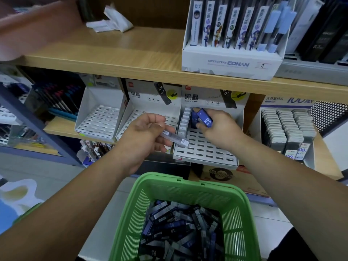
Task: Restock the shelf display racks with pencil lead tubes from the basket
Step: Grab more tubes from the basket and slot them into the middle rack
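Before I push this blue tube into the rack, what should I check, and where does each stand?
1. Right hand grips the blue HB 0.7 lead tube: ok.
2. White slotted cardboard rack has empty slots: ok.
3. Tube end lined up with a slot: cannot tell, hand hides it.
4. Left hand holds the next clear grey tube: ok.
5. Green plastic basket holds more tubes: ok.

green slotted basket [190, 187], blue tube [205, 118], white racks [205, 147]
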`<state>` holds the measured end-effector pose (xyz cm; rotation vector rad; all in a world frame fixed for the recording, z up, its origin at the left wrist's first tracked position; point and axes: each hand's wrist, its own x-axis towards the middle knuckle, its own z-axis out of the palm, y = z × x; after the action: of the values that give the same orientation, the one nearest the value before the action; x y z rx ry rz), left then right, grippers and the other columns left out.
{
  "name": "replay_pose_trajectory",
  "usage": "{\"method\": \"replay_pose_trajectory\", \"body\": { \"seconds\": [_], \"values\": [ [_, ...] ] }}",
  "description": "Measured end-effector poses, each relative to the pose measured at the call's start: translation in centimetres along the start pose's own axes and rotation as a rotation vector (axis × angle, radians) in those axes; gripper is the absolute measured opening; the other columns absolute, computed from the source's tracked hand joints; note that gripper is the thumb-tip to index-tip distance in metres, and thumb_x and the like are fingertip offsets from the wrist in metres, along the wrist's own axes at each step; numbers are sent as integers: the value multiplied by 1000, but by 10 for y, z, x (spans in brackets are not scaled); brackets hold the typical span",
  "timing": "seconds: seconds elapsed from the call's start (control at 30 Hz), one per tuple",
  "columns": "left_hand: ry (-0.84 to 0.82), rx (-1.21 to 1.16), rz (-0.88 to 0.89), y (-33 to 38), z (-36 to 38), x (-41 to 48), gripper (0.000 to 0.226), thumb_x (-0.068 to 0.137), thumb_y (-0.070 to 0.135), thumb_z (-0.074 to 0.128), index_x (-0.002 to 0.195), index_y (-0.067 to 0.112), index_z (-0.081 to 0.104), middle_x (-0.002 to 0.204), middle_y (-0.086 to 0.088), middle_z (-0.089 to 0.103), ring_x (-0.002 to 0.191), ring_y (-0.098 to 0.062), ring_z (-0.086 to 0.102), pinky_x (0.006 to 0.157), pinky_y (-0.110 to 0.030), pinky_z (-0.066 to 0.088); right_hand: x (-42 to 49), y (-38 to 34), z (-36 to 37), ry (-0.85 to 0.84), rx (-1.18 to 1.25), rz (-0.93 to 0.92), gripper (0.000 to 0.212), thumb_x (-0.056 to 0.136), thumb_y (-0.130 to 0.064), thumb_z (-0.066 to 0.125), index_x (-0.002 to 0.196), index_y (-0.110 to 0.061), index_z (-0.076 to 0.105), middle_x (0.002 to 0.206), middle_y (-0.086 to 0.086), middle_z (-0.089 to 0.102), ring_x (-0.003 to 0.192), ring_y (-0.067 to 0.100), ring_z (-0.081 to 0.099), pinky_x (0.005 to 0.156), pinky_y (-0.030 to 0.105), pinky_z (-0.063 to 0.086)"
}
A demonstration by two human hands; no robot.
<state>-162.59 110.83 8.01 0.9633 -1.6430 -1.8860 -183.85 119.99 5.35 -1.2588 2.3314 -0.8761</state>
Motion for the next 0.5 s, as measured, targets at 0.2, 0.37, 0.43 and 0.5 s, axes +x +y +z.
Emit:
{"method": "replay_pose_trajectory", "body": {
  "seconds": [0.2,0.37,0.43,0.5],
  "values": [
    [48,-97,-18,-2,1,-3,11,100,7,63,111,4,62,86,-10,74,80,-27,76,69,-27,62,-20,-33,-12,-40,339,-29,12,97,-13,68,109,-14,73,87,0,71,62,-2,62,59,16,49],
    [48,-277,-83,-4,1,-3,18,98,3,64,116,2,62,94,-17,74,82,-27,77,71,-26,62,-45,-41,-17,-229,513,81,11,93,-23,76,103,-19,73,77,7,72,44,15,39,41,24,34],
    [37,-323,-98,-5,3,-3,14,98,8,65,111,3,64,89,-17,76,79,-22,77,70,-24,62,-49,-41,-19,-220,528,72,13,92,-18,77,104,-20,73,79,5,70,45,15,40,42,25,35],
    [7,-343,-101,-5,5,-4,17,95,14,67,109,4,65,91,-18,77,81,-21,77,71,-24,62,-51,-41,-20,-205,536,55,4,97,-20,71,100,-17,72,81,8,75,45,16,40,42,25,34]
  ]
}}
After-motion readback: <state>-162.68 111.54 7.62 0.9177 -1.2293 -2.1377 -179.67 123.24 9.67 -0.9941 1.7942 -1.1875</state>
